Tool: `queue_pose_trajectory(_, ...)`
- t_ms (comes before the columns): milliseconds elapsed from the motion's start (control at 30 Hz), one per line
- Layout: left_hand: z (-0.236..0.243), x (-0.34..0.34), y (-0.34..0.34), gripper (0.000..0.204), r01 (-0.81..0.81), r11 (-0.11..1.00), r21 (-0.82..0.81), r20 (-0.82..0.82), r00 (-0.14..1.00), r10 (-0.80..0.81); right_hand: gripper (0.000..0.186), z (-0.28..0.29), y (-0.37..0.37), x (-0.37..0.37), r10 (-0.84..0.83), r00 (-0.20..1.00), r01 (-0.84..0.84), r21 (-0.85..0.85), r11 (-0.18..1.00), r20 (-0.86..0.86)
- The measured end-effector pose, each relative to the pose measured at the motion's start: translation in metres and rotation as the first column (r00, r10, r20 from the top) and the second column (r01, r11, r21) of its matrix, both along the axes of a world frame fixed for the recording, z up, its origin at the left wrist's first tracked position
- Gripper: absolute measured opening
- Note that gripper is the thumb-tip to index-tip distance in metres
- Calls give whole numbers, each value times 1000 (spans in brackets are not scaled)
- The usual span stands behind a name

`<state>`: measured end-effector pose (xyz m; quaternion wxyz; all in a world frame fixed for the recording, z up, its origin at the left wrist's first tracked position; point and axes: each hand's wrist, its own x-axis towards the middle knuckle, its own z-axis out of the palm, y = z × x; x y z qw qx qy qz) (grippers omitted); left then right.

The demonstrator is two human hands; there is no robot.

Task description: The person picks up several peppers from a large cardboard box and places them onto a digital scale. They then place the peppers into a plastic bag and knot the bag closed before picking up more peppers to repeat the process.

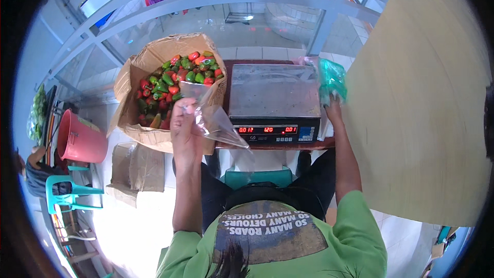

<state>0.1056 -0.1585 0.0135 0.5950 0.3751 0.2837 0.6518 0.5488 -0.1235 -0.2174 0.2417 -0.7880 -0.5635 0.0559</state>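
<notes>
My left hand (184, 119) is closed on a clear plastic bag (218, 123), which hangs limp toward the scale. Behind that hand stands an open cardboard box (135, 74) of small red and green bell peppers (165, 83). At the right edge of the scale, my right hand (333, 102) reaches forward with fingers stretched out onto a bundle of green plastic bags (332, 76). Its fingertips are partly hidden there. Between my hands sits a digital scale (274, 92) with a bare metal platter and a lit red display.
The scale stands on a dark red table (225, 145). A large tan board (422, 113) rises at the right. Metal railing with glass (226, 2) runs behind. On the left are flattened cardboard (135, 170), a red bin (82, 136), a turquoise chair (64, 193) and another person (41, 177).
</notes>
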Motion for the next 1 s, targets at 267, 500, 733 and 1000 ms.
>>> queue_pose_trajectory(267,0,9,-3,13,158,987,-26,115,981,-154,29,85,-65,-46,-68,881,160,159,974,-468)
queue_pose_trajectory(500,8,20,-15,12,223,973,56,3,975,-223,79,213,-47,-220,704,295,-476,539,695,-646)
queue_pose_trajectory(733,13,-7,-14,12,148,987,60,5,989,-148,47,206,-44,-259,546,142,-860,171,482,-826)
queue_pose_trajectory(1000,-8,-42,-1,11,-104,993,55,55,993,101,16,171,-64,-174,446,307,-515,247,821,-841)
